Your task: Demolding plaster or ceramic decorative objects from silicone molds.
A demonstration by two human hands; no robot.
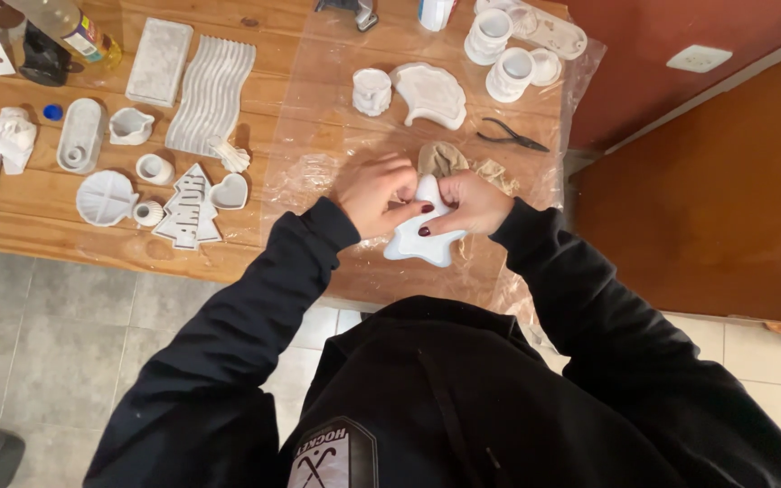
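Head view, looking down. What are the hands doing?

- Both hold one white wavy-edged piece (pixel 419 237). It sits at the near edge of the tabletop (pixel 65 230), on a clear plastic sheet (pixel 318 117).

- How is each grip?

- The left hand (pixel 374 192) is curled tight on the left side of the piece, with its thumb lying across it. The right hand (pixel 474 201) is curled tight on the right side. The fingers meet at the top of the piece.

- What is just behind the hands?

- A crumpled tan cloth (pixel 442 158), touching the far side of the fingers. A bit farther right lie black pliers (pixel 510 136).

- And farther off?

- A white shell-shaped tray (pixel 431 92) and a small white cup (pixel 371 90) next to it. At the far edge stand two white jars (pixel 488 34), (pixel 510 74).

- What is on the left?

- Lots of white pieces on the bare wood: a wavy ridged tray (pixel 211 93), a flat slab (pixel 159 61), a little jug (pixel 129 126), a heart dish (pixel 229 192), a tree shape (pixel 189 210) and a round split dish (pixel 105 198). They are well apart from the hands.
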